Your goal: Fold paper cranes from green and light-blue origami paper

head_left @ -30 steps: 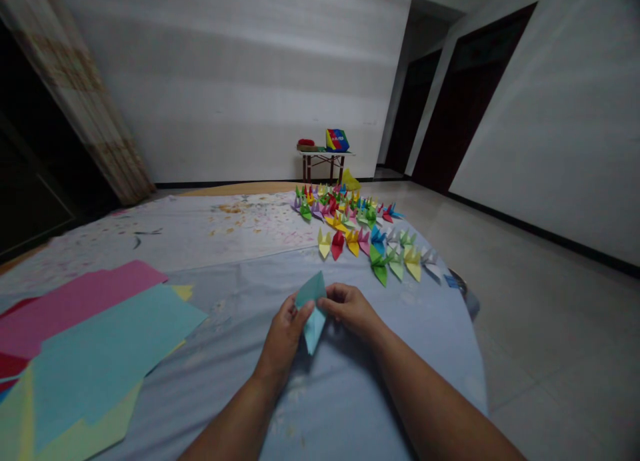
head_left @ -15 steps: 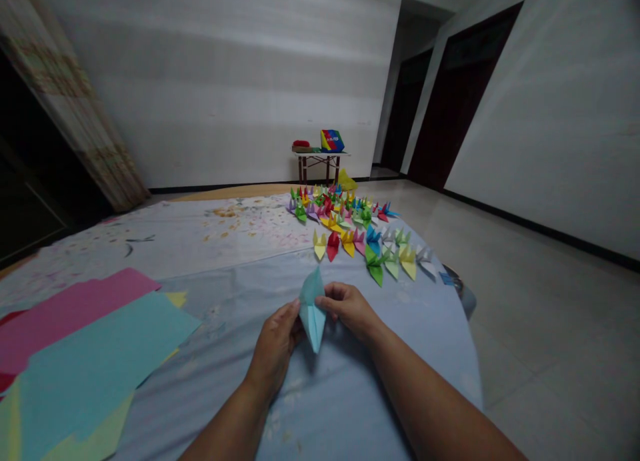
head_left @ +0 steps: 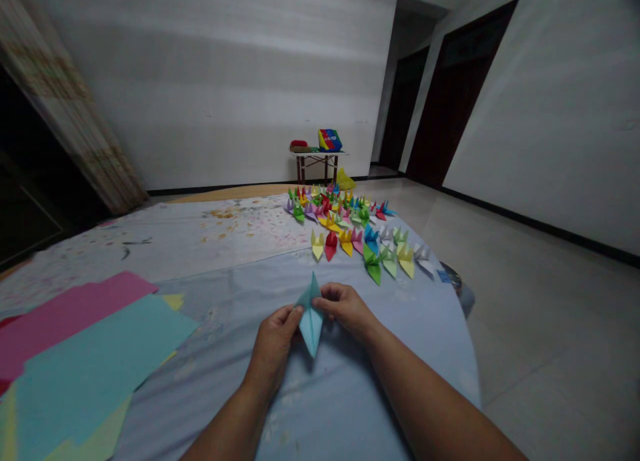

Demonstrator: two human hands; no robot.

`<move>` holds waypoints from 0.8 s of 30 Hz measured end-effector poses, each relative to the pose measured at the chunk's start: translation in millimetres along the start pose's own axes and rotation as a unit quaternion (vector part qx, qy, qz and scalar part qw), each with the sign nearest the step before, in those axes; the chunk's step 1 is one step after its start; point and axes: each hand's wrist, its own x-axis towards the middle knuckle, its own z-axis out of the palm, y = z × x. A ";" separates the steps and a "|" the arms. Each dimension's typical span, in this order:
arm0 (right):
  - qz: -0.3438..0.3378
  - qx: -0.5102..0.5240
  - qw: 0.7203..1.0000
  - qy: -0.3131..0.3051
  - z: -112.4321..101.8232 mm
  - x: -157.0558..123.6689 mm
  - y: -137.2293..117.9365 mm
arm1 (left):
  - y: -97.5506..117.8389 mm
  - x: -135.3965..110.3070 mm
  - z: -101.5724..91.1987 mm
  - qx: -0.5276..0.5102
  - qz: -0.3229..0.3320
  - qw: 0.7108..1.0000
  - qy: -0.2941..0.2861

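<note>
A folded piece of light-blue origami paper [head_left: 311, 322], shaped like a narrow diamond with a crease down its middle, is held up just above the tablecloth. My left hand [head_left: 278, 334] pinches its left edge, thumb in front. On the opposite side, my right hand [head_left: 347, 307] grips the right edge between thumb and fingers. The fingers behind the paper are partly hidden. Beyond my hands stand rows of finished paper cranes, among them a green crane [head_left: 373, 265] and a red crane [head_left: 331, 245].
Sheets of coloured paper, a light-blue sheet [head_left: 107, 361] and a pink sheet [head_left: 80, 314] among them, lie at the left. The round table's edge curves along the right. A small table [head_left: 320, 155] with a colourful box [head_left: 330, 140] stands by the wall.
The upper part of the light-blue paper has gone from a broad, rounded flap to a narrow point. Both hands keep their hold, almost in the same place.
</note>
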 end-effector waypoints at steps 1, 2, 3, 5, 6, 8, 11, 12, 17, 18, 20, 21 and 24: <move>0.000 0.002 1.000 -0.001 0.1 0.4 0.8 | -0.7 0.4 -0.5 0.005 0.001 1.000 0.003; 0.002 0.004 1.000 -0.001 0.3 0.6 1.4 | -1.3 0.7 -1.0 0.011 0.002 1.000 0.008; 0.003 0.006 1.000 -0.001 0.5 0.8 1.7 | -1.8 1.0 -1.5 0.017 0.005 1.000 0.012; 0.006 0.010 1.000 -0.001 1.3 0.6 1.5 | -2.2 1.3 -2.2 0.022 0.006 1.000 0.014; 0.006 0.012 1.000 -0.001 1.7 0.2 1.0 | -2.1 1.4 -2.3 0.022 0.005 1.000 0.014; 0.009 0.017 1.000 -0.006 2.8 -0.8 -0.5 | -1.5 1.1 -2.0 0.020 0.001 1.000 0.015; 0.020 0.014 1.000 -0.018 4.4 -2.4 -2.8 | -0.2 -0.1 -0.6 0.017 0.001 1.000 0.011; 0.024 0.012 0.999 -0.021 4.9 -2.8 -3.4 | 0.3 -0.7 0.0 0.018 0.003 1.000 0.008; 0.029 0.006 0.999 -0.014 6.2 -4.2 -5.8 | 4.8 -4.4 3.7 0.023 0.006 1.000 -0.003; 0.030 0.006 0.999 -0.013 6.4 -4.5 -6.3 | 5.8 -5.0 4.4 0.021 0.003 1.000 -0.007; 0.031 0.006 0.999 -0.012 6.7 -4.9 -7.1 | 7.4 -5.7 5.6 0.017 -0.002 1.000 -0.017; 0.032 0.005 0.999 -0.012 6.7 -5.0 -7.4 | 7.9 -5.8 6.0 0.015 -0.003 1.000 -0.021; 0.034 -0.005 0.999 -0.017 5.4 -5.4 -7.8 | 8.3 -5.5 6.5 0.008 -0.008 1.000 -0.026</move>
